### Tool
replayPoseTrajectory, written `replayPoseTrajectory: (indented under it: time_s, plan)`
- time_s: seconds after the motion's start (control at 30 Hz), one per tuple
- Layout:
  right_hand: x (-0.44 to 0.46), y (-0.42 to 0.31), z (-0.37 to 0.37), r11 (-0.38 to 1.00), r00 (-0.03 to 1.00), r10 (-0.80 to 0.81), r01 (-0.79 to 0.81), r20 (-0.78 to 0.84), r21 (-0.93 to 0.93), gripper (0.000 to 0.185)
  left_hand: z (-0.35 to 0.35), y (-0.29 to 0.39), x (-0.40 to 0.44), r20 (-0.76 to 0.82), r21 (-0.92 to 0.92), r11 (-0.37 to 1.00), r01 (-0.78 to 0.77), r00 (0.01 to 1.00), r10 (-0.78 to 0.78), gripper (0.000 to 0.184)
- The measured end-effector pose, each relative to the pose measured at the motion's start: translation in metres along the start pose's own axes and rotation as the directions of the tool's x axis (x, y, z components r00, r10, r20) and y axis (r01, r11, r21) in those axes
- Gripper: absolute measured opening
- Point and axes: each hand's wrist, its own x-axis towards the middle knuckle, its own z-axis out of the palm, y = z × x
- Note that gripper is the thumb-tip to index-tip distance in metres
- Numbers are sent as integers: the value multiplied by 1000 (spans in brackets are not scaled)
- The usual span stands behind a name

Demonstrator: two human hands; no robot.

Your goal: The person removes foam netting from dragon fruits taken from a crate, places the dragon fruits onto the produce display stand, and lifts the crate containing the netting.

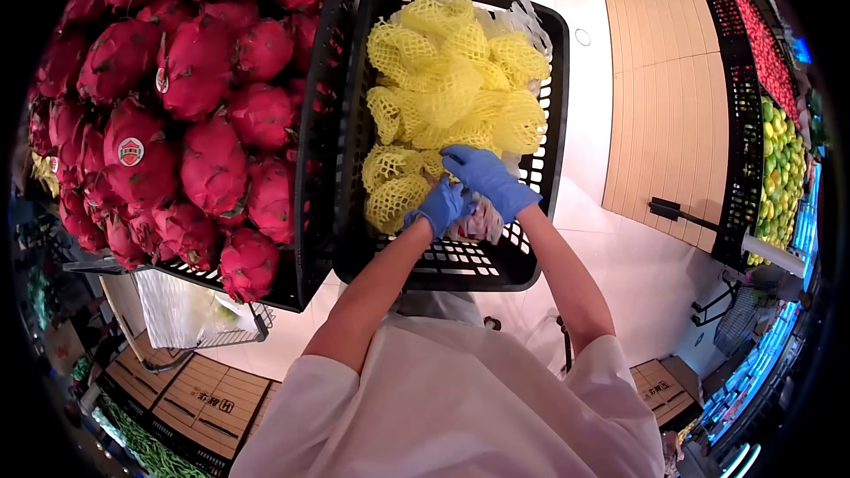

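A black plastic basket in front of me holds several yellow foam fruit nets, puffed out and heaped together. Blue gloves cover both hands, which meet at the near end of the heap. My left hand is closed, its fingertips tucked in beside the other hand, and what they grip is hidden. My right hand curls over from the right, fingers bent against the nets. Below the hands pokes out a crumpled whitish-pink bundle, too unclear to name.
At left, a black crate is piled with dragon fruit, some with stickers. Clear plastic wrap hangs below it. To the right stands a wood-panelled display with green-yellow fruit. Pale floor tiles run between.
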Motion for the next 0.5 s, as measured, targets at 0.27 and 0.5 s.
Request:
replayPoseTrajectory:
  time_s: [0.27, 0.5]
  plan:
    - [-95, 27, 4, 918, 941, 331, -303, -74, 257, 22, -32, -45, 7, -72, -338, 884, 321, 928, -365, 9]
    - [-79, 66, 87, 901, 997, 75, -65, 7, -429, 53, -40, -86, 7, -131, -468, 650, 599, 680, -721, 10]
